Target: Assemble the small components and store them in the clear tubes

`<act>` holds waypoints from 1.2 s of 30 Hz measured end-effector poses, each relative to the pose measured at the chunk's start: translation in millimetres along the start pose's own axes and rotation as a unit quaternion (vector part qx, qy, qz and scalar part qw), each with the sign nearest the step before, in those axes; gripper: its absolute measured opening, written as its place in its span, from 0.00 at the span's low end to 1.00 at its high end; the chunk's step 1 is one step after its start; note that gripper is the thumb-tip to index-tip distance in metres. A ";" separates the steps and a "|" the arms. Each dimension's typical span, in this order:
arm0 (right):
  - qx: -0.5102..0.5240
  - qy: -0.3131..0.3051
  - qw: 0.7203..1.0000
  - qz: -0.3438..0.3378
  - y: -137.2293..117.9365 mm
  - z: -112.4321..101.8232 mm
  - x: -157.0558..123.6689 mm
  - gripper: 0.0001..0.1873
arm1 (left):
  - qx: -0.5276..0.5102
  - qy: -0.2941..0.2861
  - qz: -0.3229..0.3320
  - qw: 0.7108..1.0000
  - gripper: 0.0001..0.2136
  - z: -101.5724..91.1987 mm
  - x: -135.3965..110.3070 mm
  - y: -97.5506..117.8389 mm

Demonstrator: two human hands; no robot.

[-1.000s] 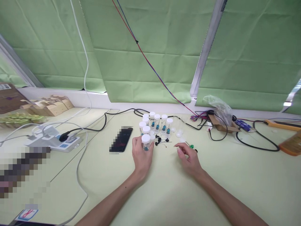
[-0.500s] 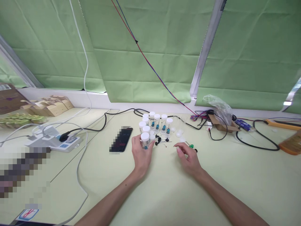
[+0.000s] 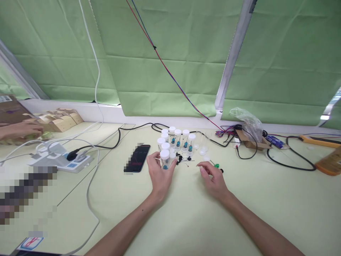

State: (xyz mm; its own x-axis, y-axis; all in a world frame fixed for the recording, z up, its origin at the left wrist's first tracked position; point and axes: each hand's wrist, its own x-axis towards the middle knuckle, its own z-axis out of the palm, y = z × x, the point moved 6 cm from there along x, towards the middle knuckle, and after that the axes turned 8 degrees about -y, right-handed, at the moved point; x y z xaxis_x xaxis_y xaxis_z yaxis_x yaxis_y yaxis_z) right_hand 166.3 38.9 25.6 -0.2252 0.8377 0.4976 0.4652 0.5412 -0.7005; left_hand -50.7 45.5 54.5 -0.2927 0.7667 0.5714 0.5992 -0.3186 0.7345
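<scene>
My left hand (image 3: 159, 175) is wrapped round a small clear vial with a white cap (image 3: 164, 158) that has a blue-green piece inside; the vial stands at the front of a cluster of several similar capped vials (image 3: 178, 138). My right hand (image 3: 214, 179) rests on the table to the right, fingers curled and apart from the vials, with nothing visible in it. Small black parts (image 3: 181, 159) lie between my hands, and a green part (image 3: 217, 166) lies just beyond my right fingers. Clear uncapped vials (image 3: 204, 144) stand right of the cluster.
A phone (image 3: 137, 158) lies left of my left hand. A power strip (image 3: 60, 158) with cables sits further left. Black cables, a cardboard box with a plastic bag (image 3: 249, 137) and orange tools (image 3: 330, 161) lie at the right. Another person's hand (image 3: 16, 129) reaches in at far left.
My left hand has set the capped vial slightly further forward against the cluster. Another person's hand has come into view at far left. My right hand has hardly moved.
</scene>
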 end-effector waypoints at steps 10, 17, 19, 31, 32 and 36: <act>-0.017 0.007 1.000 0.015 1.2 -1.6 2.6 0.13 | -0.009 0.083 0.103 0.991 0.23 -13.7 -6.4 20.1; -0.045 0.037 0.998 0.024 7.1 -6.5 4.2 0.09 | -0.045 -0.191 0.201 0.960 0.10 22.9 -33.6 35.6; -0.076 0.065 0.995 0.022 9.7 -12.1 5.4 0.08 | -0.018 -0.341 0.207 0.917 0.04 43.0 -48.4 35.5; -0.299 0.005 0.954 0.014 48.2 -19.9 20.0 0.17 | -0.007 -0.481 0.224 0.848 0.10 59.3 -67.2 36.1; -0.315 -0.013 0.949 0.015 50.3 -16.9 20.5 0.19 | -0.003 -0.482 0.224 0.847 0.10 59.4 -67.0 36.1; -0.371 -0.060 0.926 0.026 53.1 -9.3 23.6 0.23 | 0.017 -0.489 0.229 0.841 0.10 60.5 -68.4 36.2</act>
State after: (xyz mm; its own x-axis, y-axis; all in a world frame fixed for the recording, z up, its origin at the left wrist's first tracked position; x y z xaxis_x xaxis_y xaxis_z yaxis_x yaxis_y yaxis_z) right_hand 193.7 86.7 4.9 -0.2597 0.8873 0.3812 0.9281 0.3384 -0.1554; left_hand 36.1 15.3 19.9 0.7187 0.6646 0.2047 0.5079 -0.7027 0.4982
